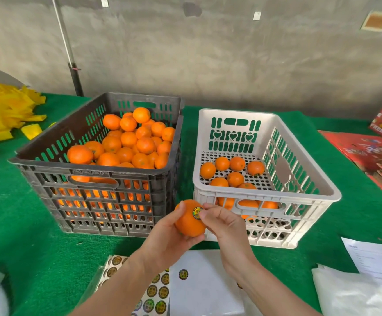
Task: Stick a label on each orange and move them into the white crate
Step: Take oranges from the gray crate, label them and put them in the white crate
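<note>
Left hand (166, 239): you grip the orange (189, 222), lower centre
Right hand (227, 226): you pinch the label (197, 212) against it

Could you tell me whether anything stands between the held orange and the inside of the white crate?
Only the near wall of the white slotted plastic crate, directly behind the round orange fruit in the left hand. Its open top looks clear.

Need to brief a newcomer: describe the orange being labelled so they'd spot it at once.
On the green table a black crate full of oranges stands beside a white crate holding a few. Before the gap between them, the left hand holds one orange aloft. It alone is outside both crates, the right hand's fingers pinching a label onto it.
</note>
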A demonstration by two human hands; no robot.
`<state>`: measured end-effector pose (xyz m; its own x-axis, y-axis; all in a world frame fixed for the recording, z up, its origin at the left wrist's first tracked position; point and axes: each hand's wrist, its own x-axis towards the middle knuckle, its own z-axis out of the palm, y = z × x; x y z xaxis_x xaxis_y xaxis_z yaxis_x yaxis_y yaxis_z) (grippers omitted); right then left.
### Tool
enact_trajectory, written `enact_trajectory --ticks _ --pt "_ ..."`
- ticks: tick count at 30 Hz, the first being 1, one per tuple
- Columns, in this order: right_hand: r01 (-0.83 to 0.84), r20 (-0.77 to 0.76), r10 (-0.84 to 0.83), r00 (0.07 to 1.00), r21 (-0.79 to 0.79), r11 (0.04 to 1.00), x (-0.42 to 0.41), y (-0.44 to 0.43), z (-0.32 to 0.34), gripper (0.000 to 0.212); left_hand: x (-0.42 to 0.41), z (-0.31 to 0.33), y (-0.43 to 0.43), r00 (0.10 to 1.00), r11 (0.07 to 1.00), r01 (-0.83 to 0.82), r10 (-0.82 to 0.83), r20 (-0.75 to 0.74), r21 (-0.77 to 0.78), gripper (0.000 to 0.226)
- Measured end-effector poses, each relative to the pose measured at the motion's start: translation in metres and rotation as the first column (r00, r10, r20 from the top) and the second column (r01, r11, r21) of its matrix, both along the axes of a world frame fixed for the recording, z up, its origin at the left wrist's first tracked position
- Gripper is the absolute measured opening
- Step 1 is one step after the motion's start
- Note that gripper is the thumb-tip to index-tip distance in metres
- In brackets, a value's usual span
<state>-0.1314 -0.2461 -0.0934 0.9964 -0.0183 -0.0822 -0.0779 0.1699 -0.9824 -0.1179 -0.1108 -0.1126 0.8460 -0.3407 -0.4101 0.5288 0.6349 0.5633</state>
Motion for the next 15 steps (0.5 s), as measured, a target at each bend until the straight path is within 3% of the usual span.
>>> enact_trajectory --ticks 5,9,12,15 --pt "0.066 0.034 -0.062 0.997 -0.141 0.988 -0.002 0.003 -0.008 0.022 -0.004 0.002 -0.001 0.994 1.0 0.026 -0.025 0.11 -0.008 0.06" --pt "0.02 -0.028 -0.028 0.999 -0.257 0.966 0.0 -0.004 -0.012 0.029 -0.005 0.004 0.004 0.989 0.999 -0.005 -0.002 0.151 0.044 0.069" --pt "-0.053 -0.079 0.029 0.996 -0.326 0.944 -0.004 -0.012 -0.012 0.031 -0.01 0.016 0.01 0.977 0.982 0.028 -0.066 0.203 0.187 0.088" --pt "-0.074 0.167 0.147 0.975 -0.38 0.922 -0.015 -0.017 -0.001 0.053 -0.014 0.028 0.014 0.936 0.898 0.015 -0.168 0.31 0.44 0.073"
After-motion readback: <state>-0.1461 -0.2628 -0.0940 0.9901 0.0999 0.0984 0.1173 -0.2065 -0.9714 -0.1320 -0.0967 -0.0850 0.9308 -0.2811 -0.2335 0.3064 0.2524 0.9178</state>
